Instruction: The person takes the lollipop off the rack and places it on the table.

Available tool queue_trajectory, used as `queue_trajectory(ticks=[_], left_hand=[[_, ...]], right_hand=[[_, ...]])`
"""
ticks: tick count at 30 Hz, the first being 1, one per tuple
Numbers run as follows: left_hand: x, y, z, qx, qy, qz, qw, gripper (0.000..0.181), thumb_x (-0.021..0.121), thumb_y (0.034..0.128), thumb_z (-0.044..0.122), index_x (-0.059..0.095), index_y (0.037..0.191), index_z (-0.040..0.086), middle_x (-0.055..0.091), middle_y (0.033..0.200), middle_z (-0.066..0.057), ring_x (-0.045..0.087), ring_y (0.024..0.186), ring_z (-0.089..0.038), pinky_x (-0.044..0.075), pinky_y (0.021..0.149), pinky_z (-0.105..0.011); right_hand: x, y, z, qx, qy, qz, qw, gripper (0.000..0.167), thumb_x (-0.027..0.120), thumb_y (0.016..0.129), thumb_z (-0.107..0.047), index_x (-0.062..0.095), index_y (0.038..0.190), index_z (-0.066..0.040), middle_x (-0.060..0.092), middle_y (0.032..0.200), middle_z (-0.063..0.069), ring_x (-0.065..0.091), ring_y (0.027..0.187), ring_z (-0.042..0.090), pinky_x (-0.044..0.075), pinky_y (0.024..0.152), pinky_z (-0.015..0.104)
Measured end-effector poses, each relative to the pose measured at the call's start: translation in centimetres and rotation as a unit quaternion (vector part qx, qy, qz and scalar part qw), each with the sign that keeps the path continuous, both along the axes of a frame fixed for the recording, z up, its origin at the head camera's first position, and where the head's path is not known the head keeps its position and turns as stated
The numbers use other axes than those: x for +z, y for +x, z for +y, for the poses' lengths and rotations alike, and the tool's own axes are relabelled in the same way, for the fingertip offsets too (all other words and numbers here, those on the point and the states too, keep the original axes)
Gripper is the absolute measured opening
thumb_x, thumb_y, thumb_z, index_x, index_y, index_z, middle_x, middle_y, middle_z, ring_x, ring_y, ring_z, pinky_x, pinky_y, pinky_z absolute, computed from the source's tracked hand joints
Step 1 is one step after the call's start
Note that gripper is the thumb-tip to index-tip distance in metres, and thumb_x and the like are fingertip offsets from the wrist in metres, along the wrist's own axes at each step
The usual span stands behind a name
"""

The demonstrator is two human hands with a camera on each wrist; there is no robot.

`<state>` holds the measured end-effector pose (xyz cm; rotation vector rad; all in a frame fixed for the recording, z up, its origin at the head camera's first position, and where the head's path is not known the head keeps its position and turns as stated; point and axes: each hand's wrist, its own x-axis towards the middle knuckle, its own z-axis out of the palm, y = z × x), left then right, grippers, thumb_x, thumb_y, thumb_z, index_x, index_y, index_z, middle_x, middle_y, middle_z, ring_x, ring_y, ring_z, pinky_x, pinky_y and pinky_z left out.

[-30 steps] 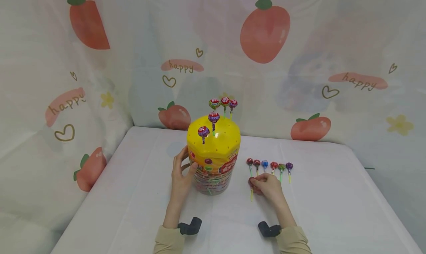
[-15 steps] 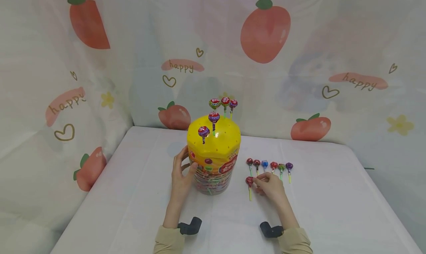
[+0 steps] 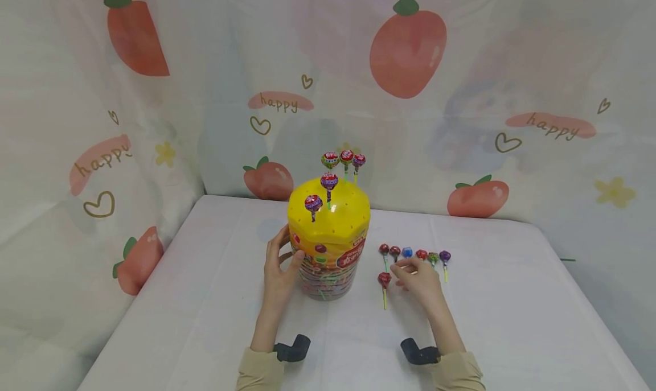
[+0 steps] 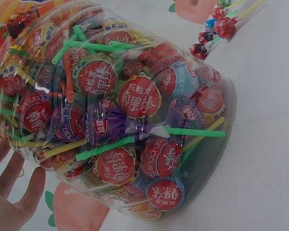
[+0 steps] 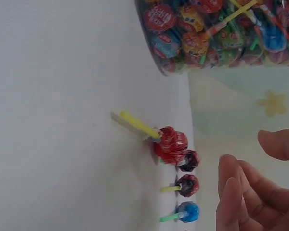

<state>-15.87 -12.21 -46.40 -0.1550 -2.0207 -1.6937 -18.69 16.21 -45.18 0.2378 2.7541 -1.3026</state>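
On the white bench [image 3: 205, 300], the head view shows the left hand [image 3: 281, 272] with relaxed fingers against the yellow-lidded jar [image 3: 330, 266], and a near red lollipop [image 3: 384, 279] lying just beside the right hand [image 3: 420, 280]. The left wrist view shows wrapped lollipops [image 4: 139, 96] through the jar's clear wall. At the right wrist, thumb and fingertips stand apart, near the red lollipop and a row of lollipops [image 5: 189, 211].
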Motion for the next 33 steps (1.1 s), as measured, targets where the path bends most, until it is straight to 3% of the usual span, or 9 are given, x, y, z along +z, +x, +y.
queue_trajectory(ticks=[8, 21, 33], left_hand=[[0.1, 0.2, 0.0, -0.002, 0.007, -0.013, 0.9999, 0.059, 0.062, 0.0929, 0.021, 0.037, 0.146, 0.028, 0.045, 0.140, -0.004, 0.042, 0.131, -0.020, 0.044, 0.103, -0.050], [0.1, 0.0, 0.0, -0.004, 0.009, -0.019, 0.9998, 0.059, 0.062, 0.0933, 0.021, 0.037, 0.146, 0.030, 0.045, 0.139, -0.003, 0.042, 0.131, -0.019, 0.043, 0.104, -0.051], [-0.1, 0.0, 0.0, -0.003, 0.006, -0.016, 0.9998, 0.059, 0.062, 0.0931, 0.020, 0.037, 0.146, 0.030, 0.045, 0.140, -0.002, 0.043, 0.130, -0.017, 0.044, 0.104, -0.049]], right_hand=[[2.0, 0.1, -0.5, 0.002, -0.012, 0.044, 0.9990, 0.034, 0.063, 0.092, -0.027, 0.062, 0.114, -0.001, 0.065, 0.096, 0.016, 0.069, 0.076, 0.023, 0.052, 0.063, 0.021], [5.1, 1.0, -1.1, 0.008, -0.038, 0.113, 0.9929, 0.029, 0.061, 0.094, -0.027, 0.064, 0.113, -0.005, 0.069, 0.098, 0.017, 0.067, 0.073, 0.014, 0.051, 0.064, 0.018], [8.0, 2.1, -2.0, -0.006, -0.078, 0.182, 0.9802, 0.026, 0.063, 0.093, -0.026, 0.067, 0.110, -0.007, 0.069, 0.097, 0.015, 0.061, 0.069, 0.000, 0.051, 0.066, 0.015]])
